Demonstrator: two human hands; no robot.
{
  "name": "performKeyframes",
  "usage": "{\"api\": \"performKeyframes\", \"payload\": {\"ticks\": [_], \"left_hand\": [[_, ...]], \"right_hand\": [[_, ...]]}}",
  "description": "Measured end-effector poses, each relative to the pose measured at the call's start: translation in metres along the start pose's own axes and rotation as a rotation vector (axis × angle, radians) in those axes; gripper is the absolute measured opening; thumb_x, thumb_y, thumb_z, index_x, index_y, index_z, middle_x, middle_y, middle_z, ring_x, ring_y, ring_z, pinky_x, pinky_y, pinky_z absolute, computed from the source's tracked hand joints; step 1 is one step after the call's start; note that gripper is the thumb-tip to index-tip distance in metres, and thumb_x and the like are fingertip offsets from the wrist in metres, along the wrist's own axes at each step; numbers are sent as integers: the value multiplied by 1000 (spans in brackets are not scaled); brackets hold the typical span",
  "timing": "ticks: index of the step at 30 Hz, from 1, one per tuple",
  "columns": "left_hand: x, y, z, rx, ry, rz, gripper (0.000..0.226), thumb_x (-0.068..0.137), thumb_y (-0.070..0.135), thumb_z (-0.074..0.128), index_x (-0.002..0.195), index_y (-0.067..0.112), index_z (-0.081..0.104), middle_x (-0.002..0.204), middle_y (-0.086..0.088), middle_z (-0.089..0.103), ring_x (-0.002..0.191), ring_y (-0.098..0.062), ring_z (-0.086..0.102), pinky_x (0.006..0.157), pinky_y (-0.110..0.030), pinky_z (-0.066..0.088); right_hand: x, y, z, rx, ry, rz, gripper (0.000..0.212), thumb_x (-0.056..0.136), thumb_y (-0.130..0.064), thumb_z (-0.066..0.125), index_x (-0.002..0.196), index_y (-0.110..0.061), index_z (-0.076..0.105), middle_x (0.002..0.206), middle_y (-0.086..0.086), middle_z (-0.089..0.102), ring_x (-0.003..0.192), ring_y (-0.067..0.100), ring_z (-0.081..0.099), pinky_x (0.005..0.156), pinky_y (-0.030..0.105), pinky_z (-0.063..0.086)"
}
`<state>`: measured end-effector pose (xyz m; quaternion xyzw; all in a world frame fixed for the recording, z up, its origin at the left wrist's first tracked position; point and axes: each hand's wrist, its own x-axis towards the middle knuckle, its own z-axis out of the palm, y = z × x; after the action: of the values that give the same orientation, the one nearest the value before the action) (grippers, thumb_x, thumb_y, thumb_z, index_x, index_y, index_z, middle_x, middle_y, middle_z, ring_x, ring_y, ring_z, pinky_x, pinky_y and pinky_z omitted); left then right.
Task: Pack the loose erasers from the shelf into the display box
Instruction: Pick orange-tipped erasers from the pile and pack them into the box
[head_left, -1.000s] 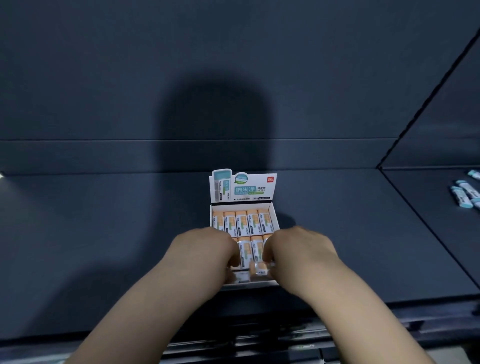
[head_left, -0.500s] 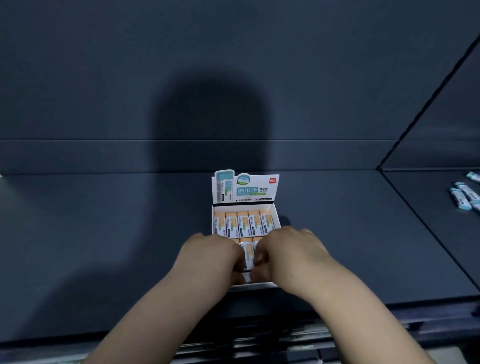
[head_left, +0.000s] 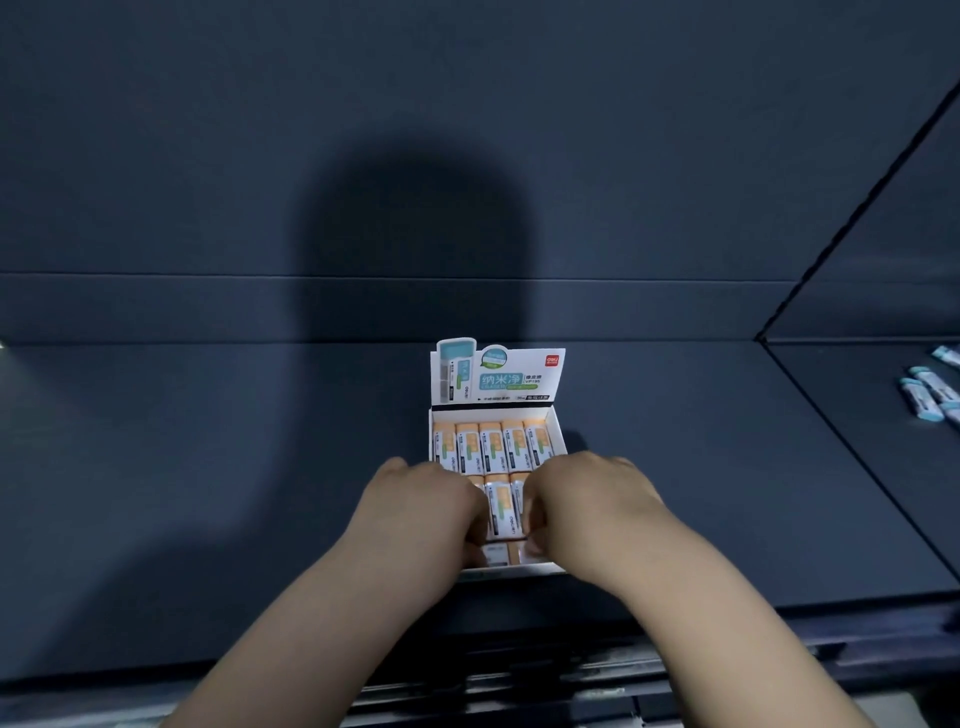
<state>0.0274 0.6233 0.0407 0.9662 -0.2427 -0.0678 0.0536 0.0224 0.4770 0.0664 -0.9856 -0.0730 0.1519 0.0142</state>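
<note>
While display box (head_left: 519, 379) is packed with orange erasers (head_left: 491, 447), left hand (head_left: 421, 514), right hand (head_left: 592, 504) are curled over front row; grasp hidden, cannot be told.

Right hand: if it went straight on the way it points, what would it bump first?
Probably the back row of erasers in the box, since the right hand points forward and a little left. Depth is unclear; it might pass above and meet the flap.
</note>
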Motion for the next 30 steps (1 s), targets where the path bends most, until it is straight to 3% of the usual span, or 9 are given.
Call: {"api": "performKeyframes", "payload": {"ticks": [3, 7, 11, 16, 18, 20, 22, 30], "left_hand": [[-2, -2, 2, -9, 21, -11, 15, 86, 38, 61, 99, 32, 65, 101, 7, 58, 102, -13, 49, 82, -25, 28], [-3, -3, 0, -19, 29, -7, 17, 85, 41, 60, 100, 32, 65, 101, 8, 57, 103, -11, 47, 84, -25, 29], [-4, -1, -4, -57, 100, -8, 21, 89, 46, 53, 100, 32, 65, 100, 11, 62, 102, -11, 50, 86, -28, 33], [-5, 15, -11, 57, 270, 17, 34, 96, 49, 36, 115, 33, 59, 110, 11, 59, 108, -13, 49, 85, -29, 31], [-3, 24, -11, 109, 302, 53, 25, 89, 46, 52, 102, 29, 66, 95, 7, 64, 94, -18, 58, 77, -33, 37], [1, 32, -7, 133, 299, 50, 19, 69, 43, 75, 76, 25, 72, 68, 5, 64, 68, -20, 62, 61, -32, 42], [6, 40, -1, 135, 291, 41, 23, 58, 42, 82, 69, 24, 72, 61, 5, 63, 59, -20, 61, 55, -32, 44], [31, 97, 0, 141, 327, 49, 31, 66, 42, 56, 83, 22, 74, 71, 3, 66, 70, -23, 64, 61, -34, 49]], "right_hand": [[-3, 4, 3, 29, 30, -19, 17, 84, -18, 60, 96, -27, 67, 101, -4, 65, 96, 19, 57, 71, 23, 34], [-4, 6, 8, 107, 51, -46, 13, 82, -21, 61, 90, -28, 68, 99, -7, 65, 95, 18, 59, 71, 22, 37], [-6, 17, 8, 204, 199, -64, 10, 82, -25, 59, 86, -32, 66, 100, -12, 61, 97, 15, 57, 75, 24, 42], [-12, 37, 0, 118, 302, -58, 27, 85, -41, 60, 111, -35, 62, 112, -11, 57, 112, 15, 48, 90, 29, 38], [-15, 43, -1, 95, 302, -56, 32, 85, -45, 58, 116, -36, 59, 116, -9, 56, 114, 16, 46, 92, 30, 37], [-19, 48, 0, 102, 293, -73, 36, 86, -47, 57, 120, -37, 56, 120, -10, 54, 116, 16, 45, 95, 30, 37], [-22, 53, 1, 105, 278, -92, 40, 87, -49, 54, 125, -38, 51, 126, -12, 51, 120, 14, 42, 99, 30, 35], [-36, 109, 8, 129, 219, -107, 53, 90, -53, 46, 139, -36, 35, 142, -14, 38, 131, 12, 33, 105, 30, 29]]}}
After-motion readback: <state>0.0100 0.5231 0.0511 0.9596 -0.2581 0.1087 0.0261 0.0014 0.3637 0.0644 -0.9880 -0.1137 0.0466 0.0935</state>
